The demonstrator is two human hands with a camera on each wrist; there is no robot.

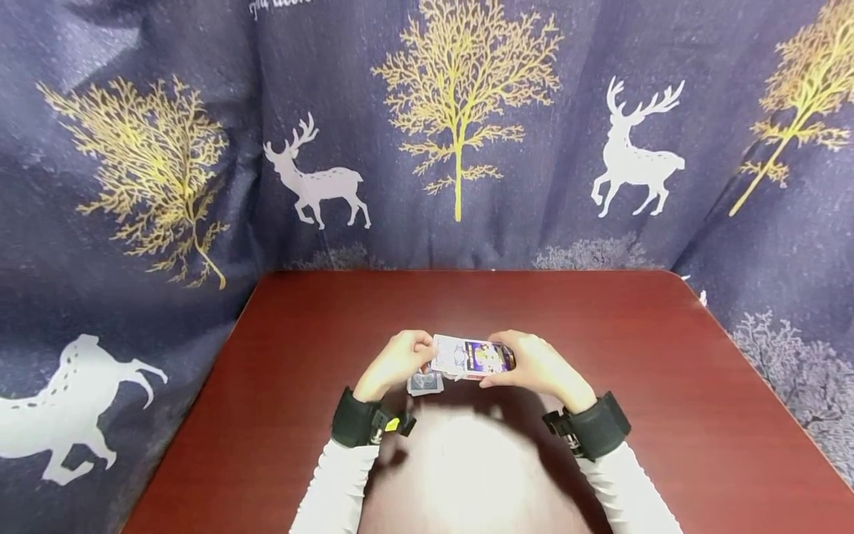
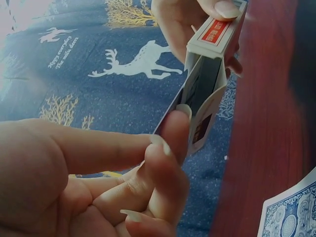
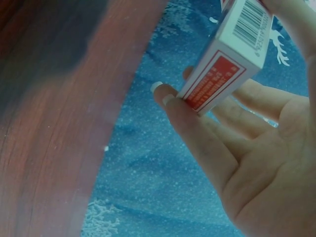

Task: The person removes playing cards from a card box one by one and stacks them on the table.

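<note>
A white playing-card box with a purple picture is held just above the red table between both hands. My right hand grips its right end; in the right wrist view its fingers wrap under the box, which shows a red side and a barcode. My left hand holds the left end. In the left wrist view its fingertips press on the flap at the box's open end. A small stack of blue-backed cards lies on the table under the left hand.
A dark blue curtain with gold trees and white deer hangs behind and beside the table. A blue-backed card shows at the lower right of the left wrist view. Both wrists wear black straps.
</note>
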